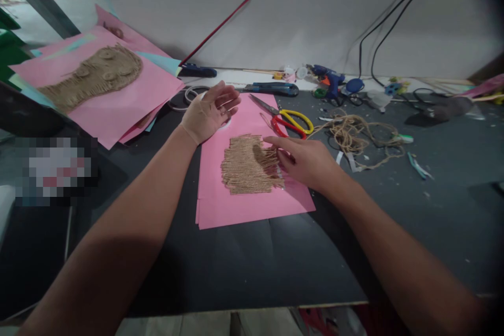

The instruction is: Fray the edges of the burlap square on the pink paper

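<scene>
A pixelated blur [53, 170] is hiding something left of the left hand [208, 113], and the right arm's shadow is darkening part of the jute patch [248, 165]. The right hand [305, 163] is staying loosely open, its fingertips touching the patch on the pink sheet [255, 210]. The left hand is spreading wide, grasping nothing, at the sheet's far corner. Scissors [285, 122] are lying just beyond the right hand, with loose twine [354, 139] to its right.
</scene>
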